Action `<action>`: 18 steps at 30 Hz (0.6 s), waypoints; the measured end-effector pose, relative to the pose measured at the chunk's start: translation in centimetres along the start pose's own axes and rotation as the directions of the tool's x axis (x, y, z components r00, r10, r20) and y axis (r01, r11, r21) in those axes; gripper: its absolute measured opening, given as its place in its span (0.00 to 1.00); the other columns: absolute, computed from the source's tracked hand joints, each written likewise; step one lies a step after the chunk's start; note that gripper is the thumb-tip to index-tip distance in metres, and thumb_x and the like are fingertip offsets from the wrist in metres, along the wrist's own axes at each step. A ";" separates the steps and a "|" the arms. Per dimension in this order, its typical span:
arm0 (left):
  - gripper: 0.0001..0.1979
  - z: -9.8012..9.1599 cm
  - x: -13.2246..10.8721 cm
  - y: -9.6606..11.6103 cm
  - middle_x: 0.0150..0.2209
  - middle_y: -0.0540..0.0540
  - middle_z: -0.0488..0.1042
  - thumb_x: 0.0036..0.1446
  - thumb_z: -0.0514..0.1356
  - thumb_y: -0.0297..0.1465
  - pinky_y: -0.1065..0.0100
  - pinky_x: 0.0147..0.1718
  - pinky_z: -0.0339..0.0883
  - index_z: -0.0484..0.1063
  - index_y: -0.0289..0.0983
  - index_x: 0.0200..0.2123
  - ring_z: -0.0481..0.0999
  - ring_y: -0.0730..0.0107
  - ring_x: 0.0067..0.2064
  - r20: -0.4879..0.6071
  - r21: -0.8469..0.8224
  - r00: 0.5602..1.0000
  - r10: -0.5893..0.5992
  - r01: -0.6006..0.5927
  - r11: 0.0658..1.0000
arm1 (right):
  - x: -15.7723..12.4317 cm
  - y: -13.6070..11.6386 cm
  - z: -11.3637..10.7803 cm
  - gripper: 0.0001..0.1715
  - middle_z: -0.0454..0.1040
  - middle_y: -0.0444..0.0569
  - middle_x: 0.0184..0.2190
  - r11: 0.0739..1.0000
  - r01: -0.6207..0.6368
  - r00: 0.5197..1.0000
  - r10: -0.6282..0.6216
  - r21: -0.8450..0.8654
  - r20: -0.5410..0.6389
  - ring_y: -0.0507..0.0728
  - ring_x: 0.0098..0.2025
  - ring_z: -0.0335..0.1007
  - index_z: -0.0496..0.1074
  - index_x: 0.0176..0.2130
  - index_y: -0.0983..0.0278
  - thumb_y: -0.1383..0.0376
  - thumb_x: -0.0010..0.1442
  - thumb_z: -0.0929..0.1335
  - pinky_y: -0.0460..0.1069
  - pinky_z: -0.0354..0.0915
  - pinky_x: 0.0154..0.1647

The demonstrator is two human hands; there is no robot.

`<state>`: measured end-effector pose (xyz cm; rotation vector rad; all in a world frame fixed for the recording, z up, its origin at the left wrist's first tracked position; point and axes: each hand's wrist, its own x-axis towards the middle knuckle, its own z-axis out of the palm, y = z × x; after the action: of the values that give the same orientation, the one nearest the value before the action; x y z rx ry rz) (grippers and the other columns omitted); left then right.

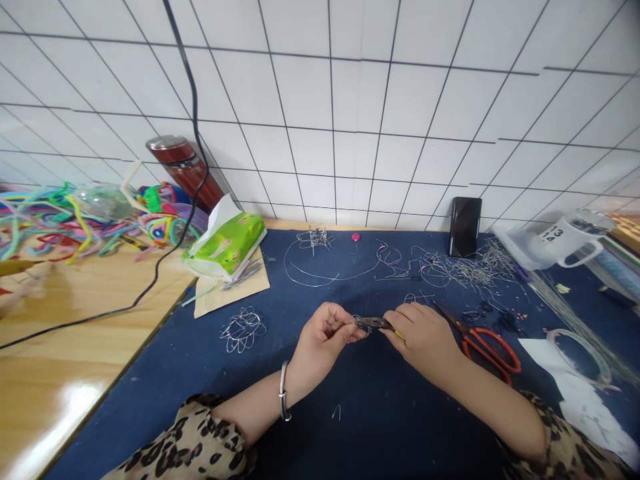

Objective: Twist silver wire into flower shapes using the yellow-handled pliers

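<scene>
Over the middle of the dark blue mat (300, 413), my left hand (330, 333) is closed in a pinch on a small piece of bent wire (361, 320). My right hand (420, 337) wraps round a pair of pliers (373, 322) with a bit of yellow handle showing. The jaws of the pliers point left and meet the wire at my left fingertips. How the wire is bent there is too small to make out. Left of my hands lies a flower-shaped wire piece (243, 330) with looped petals. A short bent wire scrap (337, 413) is in front.
Orange-handled scissors (493, 350) lie right of my right hand. Tangled wire (465, 267), a black phone (465, 227) and a white mug (565, 240) are at the back right. A green tissue pack (227, 247), red thermos (185, 170) and colourful pipe cleaners (45, 220) are left.
</scene>
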<state>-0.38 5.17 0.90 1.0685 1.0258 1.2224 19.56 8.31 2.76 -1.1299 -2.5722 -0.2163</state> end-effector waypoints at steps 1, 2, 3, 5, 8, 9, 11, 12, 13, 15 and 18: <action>0.05 -0.1 0.0 0.0 0.29 0.46 0.77 0.55 0.59 0.27 0.68 0.35 0.70 0.63 0.35 0.33 0.78 0.70 0.32 0.006 -0.009 1.000 0.004 -0.004 1.000 | 0.0 0.1 0.1 0.09 0.67 0.47 0.26 1.000 -0.001 1.000 0.001 0.007 -0.007 0.54 0.32 0.61 0.70 0.34 0.64 0.62 0.60 0.63 0.48 0.54 0.35; 0.05 -0.1 0.1 0.0 0.29 0.46 0.77 0.55 0.59 0.27 0.68 0.35 0.70 0.64 0.35 0.33 0.77 0.70 0.32 0.013 -0.015 1.000 0.005 -0.004 1.000 | 0.0 0.1 0.2 0.09 0.67 0.47 0.26 1.000 -0.003 1.000 0.003 0.013 -0.010 0.53 0.32 0.61 0.70 0.35 0.64 0.62 0.60 0.63 0.48 0.55 0.35; 0.05 -0.2 0.1 0.0 0.29 0.46 0.77 0.56 0.59 0.27 0.68 0.34 0.70 0.64 0.35 0.33 0.77 0.70 0.32 0.021 -0.022 1.000 0.003 -0.003 1.000 | -0.1 0.1 0.3 0.09 0.67 0.47 0.26 1.000 -0.003 1.000 0.004 0.019 -0.013 0.53 0.32 0.61 0.70 0.35 0.64 0.62 0.60 0.63 0.48 0.55 0.35; 0.05 -0.2 0.2 0.0 0.29 0.46 0.77 0.56 0.59 0.27 0.69 0.33 0.70 0.63 0.35 0.33 0.77 0.71 0.32 0.040 -0.036 0.999 -0.005 0.007 0.999 | -0.1 0.2 0.5 0.09 0.68 0.47 0.27 0.999 -0.010 1.000 0.010 0.037 -0.006 0.53 0.32 0.61 0.70 0.35 0.64 0.62 0.60 0.63 0.48 0.55 0.36; 0.05 -0.2 0.3 0.1 0.28 0.47 0.76 0.56 0.59 0.27 0.70 0.33 0.70 0.63 0.35 0.33 0.77 0.72 0.31 0.062 -0.048 0.998 -0.024 0.027 0.998 | -0.1 0.1 0.6 0.08 0.68 0.47 0.28 0.998 -0.022 1.000 0.022 0.062 0.005 0.53 0.32 0.62 0.70 0.35 0.63 0.63 0.60 0.63 0.48 0.55 0.37; 0.05 -0.1 0.3 0.2 0.27 0.47 0.76 0.56 0.59 0.27 0.71 0.33 0.70 0.63 0.35 0.33 0.76 0.72 0.30 0.062 -0.047 0.998 -0.025 0.028 0.999 | -0.1 0.1 0.6 0.08 0.68 0.47 0.28 0.997 -0.027 1.000 0.026 0.068 0.011 0.53 0.32 0.62 0.70 0.35 0.63 0.63 0.60 0.63 0.48 0.55 0.37; 0.05 -0.1 0.2 0.3 0.27 0.48 0.75 0.56 0.59 0.27 0.70 0.33 0.69 0.63 0.35 0.33 0.76 0.72 0.30 0.046 -0.035 0.999 -0.019 0.021 0.999 | -0.1 0.0 0.6 0.08 0.68 0.47 0.28 0.997 -0.035 0.999 0.034 0.075 0.026 0.53 0.33 0.62 0.70 0.35 0.63 0.63 0.60 0.63 0.48 0.55 0.37; 0.05 0.0 0.2 0.3 0.27 0.48 0.75 0.55 0.59 0.27 0.70 0.32 0.69 0.63 0.35 0.33 0.76 0.72 0.30 0.030 -0.025 0.999 -0.014 0.015 1.000 | -0.1 -0.1 0.5 0.08 0.68 0.46 0.28 0.996 -0.040 0.999 0.037 0.077 0.035 0.53 0.33 0.62 0.70 0.34 0.63 0.62 0.60 0.63 0.48 0.55 0.36; 0.05 0.0 0.2 0.3 0.27 0.49 0.75 0.55 0.59 0.27 0.70 0.32 0.69 0.63 0.35 0.32 0.77 0.72 0.30 0.012 -0.014 1.000 -0.009 0.009 1.000 | -0.1 -0.1 0.4 0.08 0.68 0.46 0.28 0.996 -0.044 0.998 0.041 0.079 0.041 0.53 0.32 0.62 0.70 0.34 0.63 0.62 0.60 0.63 0.48 0.55 0.36; 0.06 0.0 0.1 0.3 0.27 0.49 0.74 0.54 0.60 0.27 0.69 0.32 0.70 0.63 0.36 0.32 0.77 0.71 0.30 -0.024 0.005 1.000 -0.003 0.004 1.000 | -0.1 -0.2 0.2 0.08 0.67 0.46 0.27 0.996 -0.048 0.998 0.045 0.079 0.047 0.53 0.32 0.61 0.69 0.33 0.63 0.62 0.60 0.63 0.48 0.55 0.36; 0.07 0.0 0.2 0.2 0.26 0.49 0.74 0.53 0.60 0.27 0.70 0.31 0.70 0.62 0.36 0.31 0.77 0.71 0.30 -0.045 0.023 0.999 -0.001 0.002 1.000 | -0.1 -0.4 0.0 0.09 0.67 0.47 0.27 0.996 -0.056 0.997 0.052 0.067 0.053 0.54 0.32 0.61 0.69 0.32 0.63 0.61 0.60 0.63 0.49 0.55 0.36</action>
<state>-0.37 5.34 1.13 1.0617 1.0779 1.2409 19.34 8.02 2.77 -1.1932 -2.5685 -0.0867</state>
